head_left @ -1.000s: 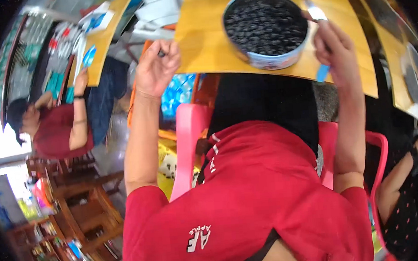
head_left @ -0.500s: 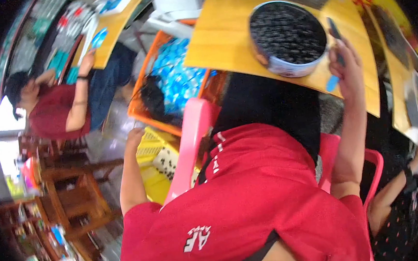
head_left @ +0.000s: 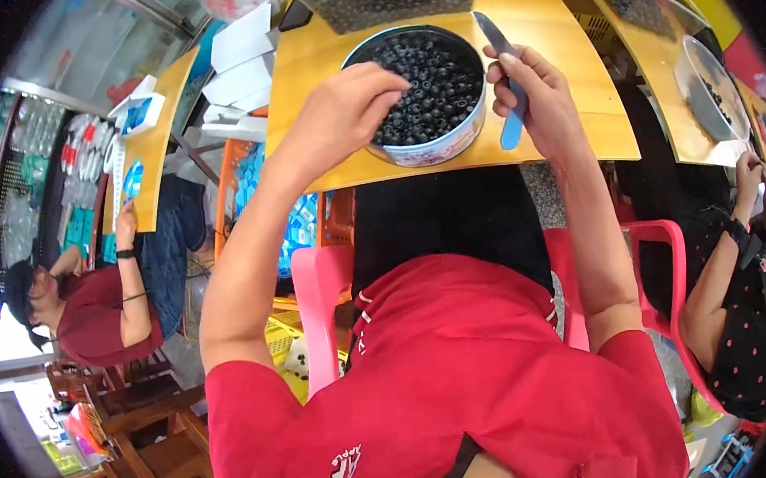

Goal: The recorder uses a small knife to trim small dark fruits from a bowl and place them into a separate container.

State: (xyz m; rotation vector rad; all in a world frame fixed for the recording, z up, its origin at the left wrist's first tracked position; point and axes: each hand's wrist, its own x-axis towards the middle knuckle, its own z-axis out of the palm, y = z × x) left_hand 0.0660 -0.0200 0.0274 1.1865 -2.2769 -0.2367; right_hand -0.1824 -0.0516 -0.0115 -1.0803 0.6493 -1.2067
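A round tin (head_left: 435,153) stands near the front edge of the wooden table (head_left: 560,40), filled with small black ring-like pieces (head_left: 430,85). Over its left side is my left hand (head_left: 345,110), fingers curled together in a pinch above the pieces; anything between the fingertips is too small to make out. My right hand (head_left: 542,95), just right of the tin, grips a knife (head_left: 512,128) with a blue lower end and a grey blade pointing up and away.
Behind the tin sits a clear plastic bin (head_left: 389,3) of black pieces. An orange crate (head_left: 222,192) holding blue-and-white packets is at left, above a yellow basket (head_left: 279,337). One person (head_left: 95,312) works at left, another (head_left: 717,313) at right. Pink chair arms (head_left: 314,275) flank me.
My left hand has come up from low beside the yellow basket to above the tin. My right hand still holds the knife. The whole view has shifted.
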